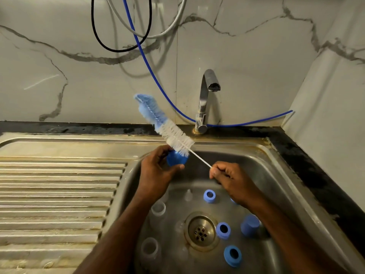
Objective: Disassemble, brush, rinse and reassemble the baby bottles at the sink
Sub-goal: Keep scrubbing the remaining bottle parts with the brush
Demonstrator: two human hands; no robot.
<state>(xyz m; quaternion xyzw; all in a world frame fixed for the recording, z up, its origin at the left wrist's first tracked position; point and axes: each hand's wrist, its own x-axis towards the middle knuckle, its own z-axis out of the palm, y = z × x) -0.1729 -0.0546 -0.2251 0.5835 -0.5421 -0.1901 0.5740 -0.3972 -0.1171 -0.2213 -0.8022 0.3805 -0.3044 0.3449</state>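
left hand (156, 171) grips blue cap (176, 158), right hand (231, 177) pinches brush (167, 129) (sink (276, 175) holds blue rings (223, 230)).

A pale marble-look wall (59, 56) with grey veins fills the upper frame, meeting a second wall panel (325, 95) at a corner on the right. A black cable (94, 26), a grey hose (173, 24) and a blue tube (150, 72) hang down it. A chrome tap (205, 95) stands at centre. Along the wall's foot runs a dark, stained worktop (308, 165). At lower left lies a ridged steel drainboard (49, 194), grimy along its edges.
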